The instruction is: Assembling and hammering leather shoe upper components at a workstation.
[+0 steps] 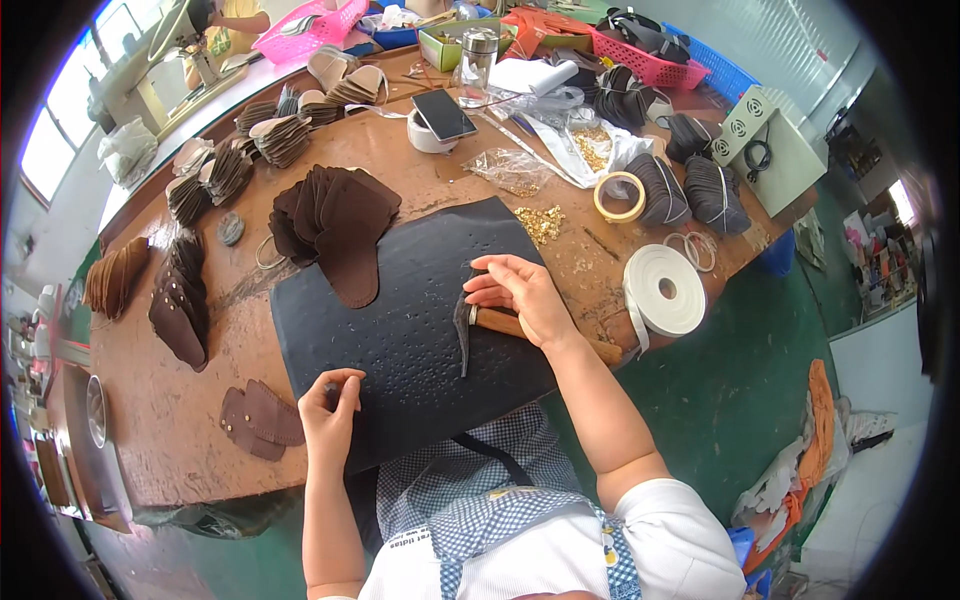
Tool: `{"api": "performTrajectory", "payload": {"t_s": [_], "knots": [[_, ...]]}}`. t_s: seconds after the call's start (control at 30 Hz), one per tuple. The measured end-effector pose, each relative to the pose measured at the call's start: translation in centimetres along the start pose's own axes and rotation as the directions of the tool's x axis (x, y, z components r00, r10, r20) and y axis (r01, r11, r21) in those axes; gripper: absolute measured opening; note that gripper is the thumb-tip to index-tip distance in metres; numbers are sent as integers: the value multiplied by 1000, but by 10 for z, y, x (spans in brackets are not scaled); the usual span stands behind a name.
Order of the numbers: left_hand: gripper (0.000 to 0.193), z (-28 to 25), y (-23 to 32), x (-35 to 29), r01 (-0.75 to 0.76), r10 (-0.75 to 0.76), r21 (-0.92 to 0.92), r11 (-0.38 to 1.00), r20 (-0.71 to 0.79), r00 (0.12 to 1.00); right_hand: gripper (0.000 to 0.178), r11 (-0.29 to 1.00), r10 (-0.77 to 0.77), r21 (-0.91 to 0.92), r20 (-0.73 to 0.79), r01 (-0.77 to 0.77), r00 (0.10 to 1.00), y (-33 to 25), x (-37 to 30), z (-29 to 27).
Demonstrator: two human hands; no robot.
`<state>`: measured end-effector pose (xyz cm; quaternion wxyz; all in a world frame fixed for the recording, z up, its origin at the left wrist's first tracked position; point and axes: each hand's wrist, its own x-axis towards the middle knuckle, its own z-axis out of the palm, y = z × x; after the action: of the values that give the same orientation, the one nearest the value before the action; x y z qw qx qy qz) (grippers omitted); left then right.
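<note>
My left hand [328, 408] is over the left edge of a black mat [400, 350] pitted with many small holes. Its thumb and index finger come together; whatever they pinch is too small to make out. On the right of the mat, my right hand [528, 300] hovers with its fingers stretched out and slightly apart, no held thing visible. Under it lies a hammer with a dark metal head [462, 335] and a wooden handle [500, 322], partly hidden by the hand. A fanned stack of dark brown leather pieces [345, 235] overlaps the mat's far left edge.
Studded brown pieces [262, 420] lie left of the mat. Gold studs [541, 225] are heaped beyond it. A white tape roll [665, 290], yellow tape [619, 197], phone [444, 115] and glass jar [478, 65] stand around. Bundled dark pieces [715, 190] sit at the right.
</note>
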<state>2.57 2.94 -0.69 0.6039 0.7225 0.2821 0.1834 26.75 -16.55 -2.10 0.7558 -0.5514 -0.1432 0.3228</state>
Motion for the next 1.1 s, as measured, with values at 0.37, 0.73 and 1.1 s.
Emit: {"api": "performTrajectory", "payload": {"t_s": [0.37, 0.73, 1.1], "knots": [[10, -3, -20, 3, -65, 56, -61, 996, -135, 989, 28, 999, 2, -48, 11, -1, 1000, -1, -1, -1], [9, -1, -20, 4, -54, 47, -47, 997, -133, 990, 17, 999, -17, -38, 23, 18, 1000, 3, 1, -3], [10, -1, -21, 5, -62, 57, -39, 997, -125, 991, 12, 999, -39, -17, 50, 40, 998, 8, 4, -6]]}}
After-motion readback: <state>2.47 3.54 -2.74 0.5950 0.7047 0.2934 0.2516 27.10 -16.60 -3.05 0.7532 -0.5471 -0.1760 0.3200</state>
